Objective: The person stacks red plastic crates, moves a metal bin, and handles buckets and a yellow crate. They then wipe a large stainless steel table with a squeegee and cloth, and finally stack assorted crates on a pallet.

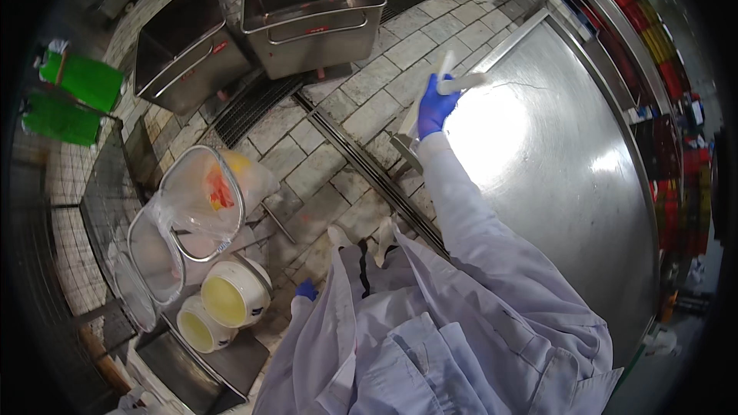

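While the right hand (436, 106) clamps a pale, stiff-looking scraper (453, 81) at one o'clock, left hand (306, 290) fingers cannot be told

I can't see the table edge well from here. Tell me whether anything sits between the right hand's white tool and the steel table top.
Nothing visible does. The right hand in a blue glove grips the white tool, whose end lies over the bare steel table top. The left hand hangs low by the coat, far from it.
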The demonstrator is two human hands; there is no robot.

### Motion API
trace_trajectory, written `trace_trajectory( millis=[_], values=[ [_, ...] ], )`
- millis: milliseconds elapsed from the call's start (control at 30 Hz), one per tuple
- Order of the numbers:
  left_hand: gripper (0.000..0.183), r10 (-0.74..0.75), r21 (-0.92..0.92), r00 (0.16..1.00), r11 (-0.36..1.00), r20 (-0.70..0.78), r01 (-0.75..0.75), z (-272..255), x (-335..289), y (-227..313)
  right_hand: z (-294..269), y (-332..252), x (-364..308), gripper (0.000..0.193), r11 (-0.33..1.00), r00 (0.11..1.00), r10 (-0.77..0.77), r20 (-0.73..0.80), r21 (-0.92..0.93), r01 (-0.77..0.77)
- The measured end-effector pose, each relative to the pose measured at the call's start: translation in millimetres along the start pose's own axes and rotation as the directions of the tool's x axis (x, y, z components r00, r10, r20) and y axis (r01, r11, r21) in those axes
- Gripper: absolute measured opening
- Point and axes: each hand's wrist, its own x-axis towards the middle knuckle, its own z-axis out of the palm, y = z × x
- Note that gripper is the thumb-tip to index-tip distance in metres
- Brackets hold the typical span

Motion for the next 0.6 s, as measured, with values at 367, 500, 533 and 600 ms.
trace_trajectory(
  millis=[367,500,533,600],
  values=[
    [0.032,-0.416,-0.692,0.888,0.582,0.197,0.426,-132,90,-3,-206,61,56,0.011,0.998,0.954,0.021,-0.3,-0.054,-0.039],
    [0.032,-0.362,-0.725,0.915,0.579,0.181,0.372,-118,81,-41,-290,82,45,0.016,0.991,0.696,0.042,-0.717,-0.058,-0.12],
    [0.032,-0.297,-0.686,0.944,0.658,0.143,0.311,-113,78,-54,-273,83,38,0.015,0.986,0.704,0.019,-0.71,-0.105,-0.133],
    [0.032,-0.134,-0.587,0.986,0.793,0.097,0.165,-106,75,-75,-252,95,36,0.015,0.96,0.794,0.026,-0.607,-0.207,-0.189]
  ],
)
